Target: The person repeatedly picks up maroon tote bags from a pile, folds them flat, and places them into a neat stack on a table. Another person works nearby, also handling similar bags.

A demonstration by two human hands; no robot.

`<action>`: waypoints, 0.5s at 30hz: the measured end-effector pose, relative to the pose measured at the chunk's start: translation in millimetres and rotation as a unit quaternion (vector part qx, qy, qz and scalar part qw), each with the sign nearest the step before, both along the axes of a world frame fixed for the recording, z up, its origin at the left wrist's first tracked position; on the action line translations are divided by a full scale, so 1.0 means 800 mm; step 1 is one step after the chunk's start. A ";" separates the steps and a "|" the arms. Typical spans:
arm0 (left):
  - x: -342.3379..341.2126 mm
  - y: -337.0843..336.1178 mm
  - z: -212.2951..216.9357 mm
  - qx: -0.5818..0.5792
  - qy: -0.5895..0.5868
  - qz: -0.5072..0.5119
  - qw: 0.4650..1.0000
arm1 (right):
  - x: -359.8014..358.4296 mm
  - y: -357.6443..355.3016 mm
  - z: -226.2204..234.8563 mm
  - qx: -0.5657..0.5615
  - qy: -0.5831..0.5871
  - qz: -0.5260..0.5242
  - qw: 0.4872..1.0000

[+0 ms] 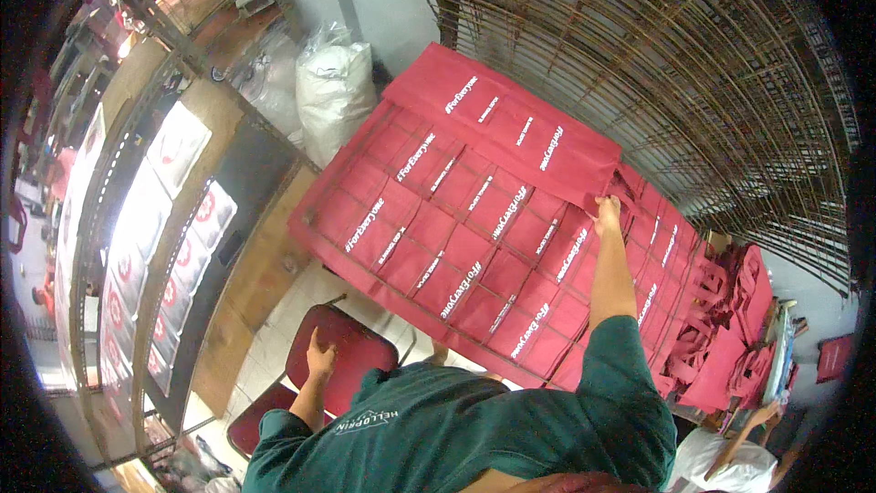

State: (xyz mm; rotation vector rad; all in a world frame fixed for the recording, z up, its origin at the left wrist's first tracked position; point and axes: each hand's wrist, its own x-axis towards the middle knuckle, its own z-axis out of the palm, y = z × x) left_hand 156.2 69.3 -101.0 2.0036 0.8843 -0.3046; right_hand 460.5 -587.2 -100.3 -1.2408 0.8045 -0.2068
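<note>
Right hand [608, 215]: we reach it far forward, arm outstretched, fingers pinched closed on the edge of a red fabric bag [511, 123] lying at the far end of the rack.
Grip, right: we hold it clenched on the cloth; the fingertips are bunched together where the bag's lower edge meets the row beneath.
Left hand [320, 358]: we rest it low at our side on the red chair seat [351, 351], fingers spread flat and released, holding nothing.
Red fabric bag: large, flat, with white lettering; it lies across the top of the spread, overlapping the rows below it, near the rusty wire mesh [657, 64].
Rows of red bags [456, 237]: we count many like pieces laid side by side and overlapping on a tilted rack, all with white print, covering it from edge to edge.
Loose red bags [730, 329]: a heaped pile to our right, handles tangled, just beside the rack.
White sack [333, 87]: stands against the wall beyond the rack's left corner.
Long table [155, 246]: to our left, with white printed pieces in rows.
Our sleeve [620, 374]: dark green, short.
</note>
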 end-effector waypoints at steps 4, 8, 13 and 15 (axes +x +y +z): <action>-0.002 0.001 -0.025 -0.021 -0.026 -0.019 0.999 | 0.003 0.020 0.017 -0.016 0.004 -0.036 0.999; 0.012 -0.020 -0.002 -0.090 -0.032 0.019 0.995 | 0.004 0.018 0.014 -0.004 0.003 -0.038 0.999; 0.002 -0.014 -0.015 -0.145 -0.062 0.017 0.987 | 0.004 0.021 0.005 -0.005 0.013 -0.008 1.000; -0.011 0.001 -0.030 -0.118 -0.040 0.008 0.992 | 0.006 0.027 0.004 -0.018 0.030 -0.016 0.999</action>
